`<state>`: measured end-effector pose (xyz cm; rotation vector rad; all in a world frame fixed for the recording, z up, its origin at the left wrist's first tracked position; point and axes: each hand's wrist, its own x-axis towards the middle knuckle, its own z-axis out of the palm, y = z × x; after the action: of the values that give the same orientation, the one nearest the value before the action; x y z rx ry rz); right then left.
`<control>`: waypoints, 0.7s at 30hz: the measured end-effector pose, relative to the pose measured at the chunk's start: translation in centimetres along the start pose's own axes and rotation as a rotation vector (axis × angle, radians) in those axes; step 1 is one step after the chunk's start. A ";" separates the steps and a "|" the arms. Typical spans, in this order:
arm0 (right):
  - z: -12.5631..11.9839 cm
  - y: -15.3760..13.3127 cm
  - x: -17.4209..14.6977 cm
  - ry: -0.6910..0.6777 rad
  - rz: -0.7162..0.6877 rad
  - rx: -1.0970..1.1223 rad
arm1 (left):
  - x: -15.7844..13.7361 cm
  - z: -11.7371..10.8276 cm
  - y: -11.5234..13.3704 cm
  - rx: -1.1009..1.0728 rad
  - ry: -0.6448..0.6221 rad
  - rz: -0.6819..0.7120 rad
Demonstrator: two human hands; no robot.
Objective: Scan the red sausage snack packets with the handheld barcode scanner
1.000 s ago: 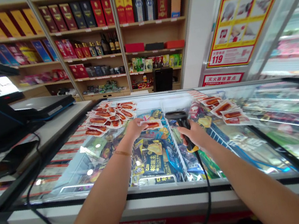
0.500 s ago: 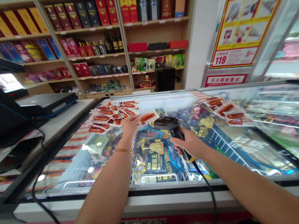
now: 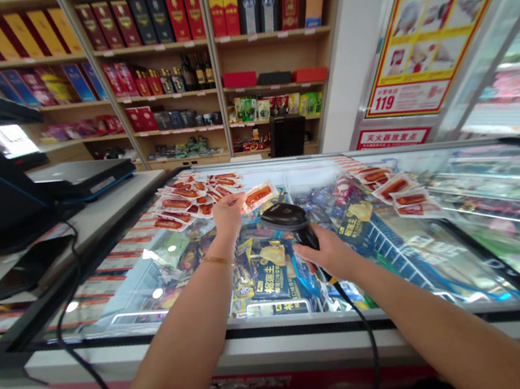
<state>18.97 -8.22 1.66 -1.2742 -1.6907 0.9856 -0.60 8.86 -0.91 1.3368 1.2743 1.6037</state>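
Note:
My left hand (image 3: 228, 217) pinches the left end of a clear packet holding a reddish-brown sausage (image 3: 259, 196), above the freezer's glass top (image 3: 281, 174). In my right hand (image 3: 328, 253) is a black barcode scanner (image 3: 287, 216), its head turned toward the packet and a little apart from it. A black cable runs down from its handle. Left of my left hand lies a pile of similar sausage packets (image 3: 181, 202) on the glass. Several more packets (image 3: 397, 187) lie on the glass to the right of the scanner.
Under the glass, wire baskets (image 3: 392, 245) hold colourful frozen goods. A counter at left carries a scale (image 3: 81, 179) and a dark flat device (image 3: 26, 270), with a black cable (image 3: 67, 342) hanging across the freezer's corner. Shelves of boxes (image 3: 179, 21) stand behind.
The packet in my left hand has risen slightly and tilted, its right end higher. The scanner has shifted a little to the left, toward the packet.

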 end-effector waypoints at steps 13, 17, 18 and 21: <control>-1.1 0.8 0.9 0.091 0.039 0.047 | -0.4 0.1 -1.8 0.026 -0.005 -0.024; -3.3 1.2 1.8 0.192 0.132 0.125 | -1.5 1.6 -1.0 -0.058 -0.081 -0.126; -4.3 1.2 1.8 0.215 0.150 0.142 | -1.7 2.4 -0.6 -0.089 -0.106 -0.160; -8.1 1.1 1.5 0.283 0.169 0.151 | -2.1 5.6 1.0 -0.123 -0.157 -0.211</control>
<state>26.44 -5.53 4.02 -1.3993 -1.2867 0.9591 5.42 8.08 -0.67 1.1858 1.1611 1.3811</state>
